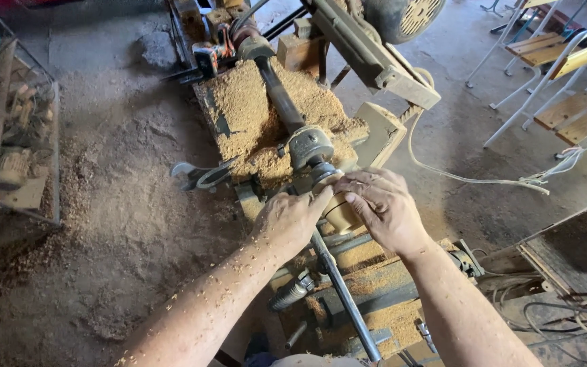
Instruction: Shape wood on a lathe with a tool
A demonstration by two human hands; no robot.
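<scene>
A small pale wooden workpiece [340, 211] sits on a wood lathe [310, 146], just below the grey metal chuck. My left hand [288, 220] closes on its left side, thumb tip against the wood. My right hand [382, 207] wraps over its right side, fingers curled across the top. Wood shavings stick to both forearms. A steel rod [344, 299] runs under my hands toward me. Most of the workpiece is hidden by my fingers.
Sawdust is heaped on the lathe bed [253, 115] and spread over the concrete floor. A wrench [202, 177] lies left of the lathe. A wire crate of parts [15, 136] stands at far left. Wooden-seated metal chairs [565, 75] are at upper right, with cables [565, 319] at lower right.
</scene>
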